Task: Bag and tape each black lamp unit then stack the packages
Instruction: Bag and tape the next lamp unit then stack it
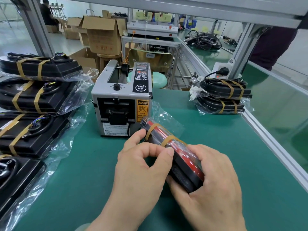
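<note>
Right hand (213, 177) fingers curl round the near end of the bagged black lamp unit (185, 175), left hand (143, 165) fingers pinching its tape band (166, 141), over the surface (225, 139) before the tape dispenser (121, 100)

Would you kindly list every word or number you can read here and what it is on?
"SEMI" and "切割": black panel of the tape dispenser.
"CAUTION", "DONOT INSERT YOUR": yellow label on its front; the rest is hidden.
"2780295": white tag on the chair back.
Red print on the cardboard box, and the dispenser's lower white label: too blurred.
</note>
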`<act>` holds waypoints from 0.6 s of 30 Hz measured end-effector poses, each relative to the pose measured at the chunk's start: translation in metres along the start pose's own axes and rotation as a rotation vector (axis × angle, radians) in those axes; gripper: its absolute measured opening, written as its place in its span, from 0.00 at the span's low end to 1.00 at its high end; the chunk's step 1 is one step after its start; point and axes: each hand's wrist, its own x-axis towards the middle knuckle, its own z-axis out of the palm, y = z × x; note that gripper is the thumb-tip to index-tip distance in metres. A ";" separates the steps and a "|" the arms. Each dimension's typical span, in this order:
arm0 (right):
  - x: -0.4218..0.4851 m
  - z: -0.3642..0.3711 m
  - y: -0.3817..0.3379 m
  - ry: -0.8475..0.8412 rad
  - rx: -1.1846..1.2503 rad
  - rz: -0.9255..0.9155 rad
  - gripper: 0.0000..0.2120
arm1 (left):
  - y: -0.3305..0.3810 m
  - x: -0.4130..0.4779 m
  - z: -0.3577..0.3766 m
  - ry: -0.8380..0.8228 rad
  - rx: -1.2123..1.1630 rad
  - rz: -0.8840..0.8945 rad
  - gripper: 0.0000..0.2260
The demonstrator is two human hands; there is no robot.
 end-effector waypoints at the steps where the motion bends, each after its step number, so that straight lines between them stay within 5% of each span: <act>1: 0.000 0.000 0.000 0.001 0.002 0.003 0.28 | 0.000 0.000 0.000 0.004 0.005 0.002 0.04; 13: 0.001 -0.003 -0.003 -0.011 0.027 0.032 0.29 | -0.012 0.017 0.002 0.077 -0.145 -0.021 0.13; 18: 0.002 -0.002 -0.002 0.021 0.053 0.022 0.27 | -0.010 0.020 0.010 0.067 -0.089 -0.034 0.28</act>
